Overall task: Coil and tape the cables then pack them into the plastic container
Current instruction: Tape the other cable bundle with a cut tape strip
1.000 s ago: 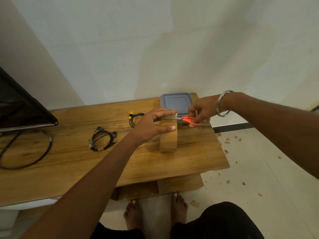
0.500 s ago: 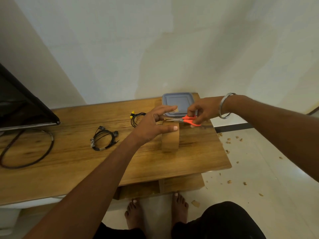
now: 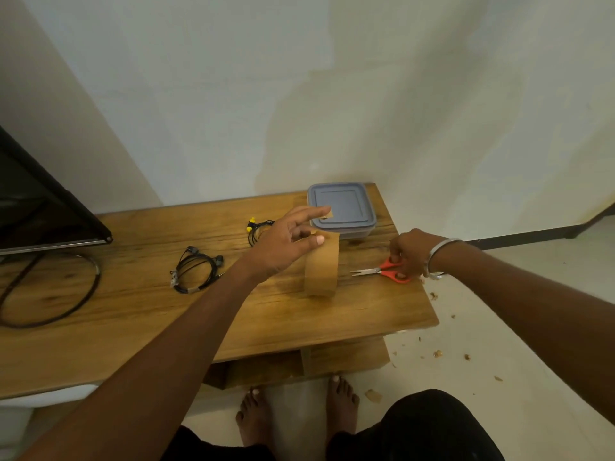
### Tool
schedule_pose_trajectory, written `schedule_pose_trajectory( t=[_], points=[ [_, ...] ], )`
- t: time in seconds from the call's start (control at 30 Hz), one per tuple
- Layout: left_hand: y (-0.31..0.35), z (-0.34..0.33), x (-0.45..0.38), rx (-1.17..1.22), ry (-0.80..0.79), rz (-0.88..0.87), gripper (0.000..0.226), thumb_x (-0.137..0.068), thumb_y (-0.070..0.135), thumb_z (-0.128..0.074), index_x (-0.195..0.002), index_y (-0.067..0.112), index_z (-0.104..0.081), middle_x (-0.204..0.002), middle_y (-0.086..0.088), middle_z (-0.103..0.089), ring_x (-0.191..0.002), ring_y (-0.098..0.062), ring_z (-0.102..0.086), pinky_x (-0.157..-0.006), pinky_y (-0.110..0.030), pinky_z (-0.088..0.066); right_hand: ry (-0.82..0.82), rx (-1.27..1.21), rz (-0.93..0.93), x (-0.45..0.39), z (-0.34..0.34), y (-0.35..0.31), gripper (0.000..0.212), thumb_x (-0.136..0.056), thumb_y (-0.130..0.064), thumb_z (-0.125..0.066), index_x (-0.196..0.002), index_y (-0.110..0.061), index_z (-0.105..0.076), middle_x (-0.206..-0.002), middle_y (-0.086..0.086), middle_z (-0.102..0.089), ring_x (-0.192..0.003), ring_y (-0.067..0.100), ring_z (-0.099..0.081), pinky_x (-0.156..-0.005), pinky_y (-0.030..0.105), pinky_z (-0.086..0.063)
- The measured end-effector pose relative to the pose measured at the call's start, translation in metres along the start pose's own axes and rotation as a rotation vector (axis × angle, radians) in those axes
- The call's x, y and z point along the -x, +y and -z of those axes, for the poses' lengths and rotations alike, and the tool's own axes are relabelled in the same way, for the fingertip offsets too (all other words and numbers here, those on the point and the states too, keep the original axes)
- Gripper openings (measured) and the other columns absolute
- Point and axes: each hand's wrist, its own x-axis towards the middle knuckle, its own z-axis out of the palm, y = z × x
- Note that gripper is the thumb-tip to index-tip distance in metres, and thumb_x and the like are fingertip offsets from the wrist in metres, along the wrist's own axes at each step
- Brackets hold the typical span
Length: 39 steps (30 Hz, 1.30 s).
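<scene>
A brown tape roll (image 3: 321,269) stands on edge on the wooden table (image 3: 139,314). My left hand (image 3: 286,245) hovers over the roll's left side with a small cut piece of tape (image 3: 327,213) stuck to a fingertip. My right hand (image 3: 410,252) rests the orange-handled scissors (image 3: 382,271) on the table to the right of the roll, fingers in the handles. A coiled black cable (image 3: 196,269) with tape on it lies left of my arm. A second black cable with yellow plugs (image 3: 257,227) lies behind my left hand. The plastic container (image 3: 341,209) sits at the back right with its grey lid on.
A dark screen (image 3: 36,207) stands at the far left with a thick black cable (image 3: 83,294) looping from it over the table. The table's right edge is close to the scissors. Scraps litter the floor at the right. My bare feet are under the front edge.
The scissors cut a piece off the tape. My right hand then moved right and down, laying the scissors on the table. My left hand lifted off the roll with the cut piece.
</scene>
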Motion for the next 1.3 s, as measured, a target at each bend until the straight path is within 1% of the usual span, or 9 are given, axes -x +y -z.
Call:
schedule_pose_trajectory(
  t=[0.1,0.2,0.33,0.47,0.67,0.83,1.0,1.13,1.3],
  points=[
    [0.002,0.003,0.0,-0.015,0.008,0.005,0.047,-0.097,-0.001,-0.053,-0.139,0.019,-0.05,-0.135,0.013,-0.044,-0.106,-0.002,-0.064,-0.095,-0.021,-0.05,0.012,-0.04,0.002,0.002,0.0,-0.007,0.021,-0.087,-0.017,-0.062,-0.107,-0.011,-0.061,-0.102,0.007,-0.057,-0.083,0.018,-0.048,-0.073,0.023,-0.039],
    [0.001,0.004,0.0,-0.022,0.029,0.011,0.047,-0.097,-0.001,-0.052,-0.139,0.02,-0.051,-0.136,0.013,-0.044,-0.106,-0.002,-0.065,-0.093,-0.022,-0.051,0.136,-0.12,0.067,0.002,0.002,-0.012,0.019,-0.085,-0.02,-0.064,-0.102,-0.013,-0.06,-0.098,0.005,-0.061,-0.081,0.018,-0.053,-0.071,0.025,-0.041],
    [-0.001,0.002,-0.002,0.018,0.084,0.017,0.048,-0.094,-0.003,-0.057,-0.136,0.021,-0.054,-0.136,0.009,-0.047,-0.101,-0.007,-0.067,-0.091,-0.026,-0.051,0.311,-0.493,0.227,0.004,0.003,-0.028,0.033,-0.082,-0.017,-0.069,-0.112,-0.016,-0.056,-0.092,-0.004,-0.057,-0.077,0.008,-0.054,-0.066,0.015,-0.04],
    [-0.002,0.002,-0.003,0.031,0.122,0.028,0.048,-0.092,-0.001,-0.06,-0.132,0.024,-0.057,-0.143,0.005,-0.046,-0.101,-0.009,-0.068,-0.091,-0.026,-0.054,0.298,-0.648,0.328,0.005,0.0,-0.057,0.05,-0.083,-0.013,-0.068,-0.128,-0.016,-0.047,-0.107,-0.007,-0.051,-0.093,0.008,-0.051,-0.066,0.003,-0.038],
    [0.001,0.003,-0.002,0.02,0.168,0.021,0.049,-0.088,-0.001,-0.066,-0.129,0.024,-0.059,-0.138,0.007,-0.052,-0.097,-0.01,-0.07,-0.079,-0.02,-0.054,0.393,-0.719,0.289,-0.004,-0.006,-0.07,0.033,-0.088,-0.012,-0.062,-0.119,-0.013,-0.051,-0.099,-0.004,-0.053,-0.072,-0.003,-0.047,-0.055,0.002,-0.038],
    [0.002,0.0,-0.002,-0.026,0.185,-0.002,0.05,-0.087,-0.001,-0.067,-0.13,0.025,-0.059,-0.139,0.005,-0.052,-0.091,-0.008,-0.071,-0.073,-0.017,-0.05,0.446,-0.716,0.272,-0.011,-0.008,-0.073,0.025,-0.087,-0.008,-0.062,-0.111,-0.01,-0.054,-0.095,-0.001,-0.056,-0.08,0.011,-0.053,-0.066,0.012,-0.039],
    [0.002,0.001,-0.001,-0.1,0.199,-0.024,0.051,-0.088,0.0,-0.066,-0.132,0.023,-0.057,-0.138,0.005,-0.051,-0.085,-0.003,-0.069,-0.079,-0.022,-0.054,0.485,-0.699,0.248,-0.014,-0.009,-0.073,0.017,-0.089,-0.008,-0.059,-0.105,-0.012,-0.057,-0.092,-0.004,-0.057,-0.082,0.011,-0.054,-0.073,0.02,-0.043],
    [0.002,0.003,0.001,-0.139,0.195,-0.056,0.051,-0.089,-0.001,-0.064,-0.134,0.021,-0.055,-0.135,0.004,-0.052,-0.091,-0.01,-0.07,-0.088,-0.026,-0.055,0.476,-0.702,0.261,-0.016,-0.011,-0.073,0.014,-0.09,-0.011,-0.057,-0.102,-0.017,-0.053,-0.091,-0.005,-0.059,-0.083,0.013,-0.058,-0.074,0.023,-0.047],
    [0.0,0.004,0.003,-0.156,0.221,-0.072,0.051,-0.09,0.001,-0.064,-0.135,0.023,-0.054,-0.135,0.008,-0.051,-0.097,-0.001,-0.068,-0.087,-0.017,-0.053,0.454,-0.651,0.287,-0.018,-0.011,-0.077,0.017,-0.092,-0.01,-0.052,-0.107,-0.018,-0.047,-0.092,-0.002,-0.06,-0.082,0.017,-0.061,-0.066,0.019,-0.045]
  ],
)
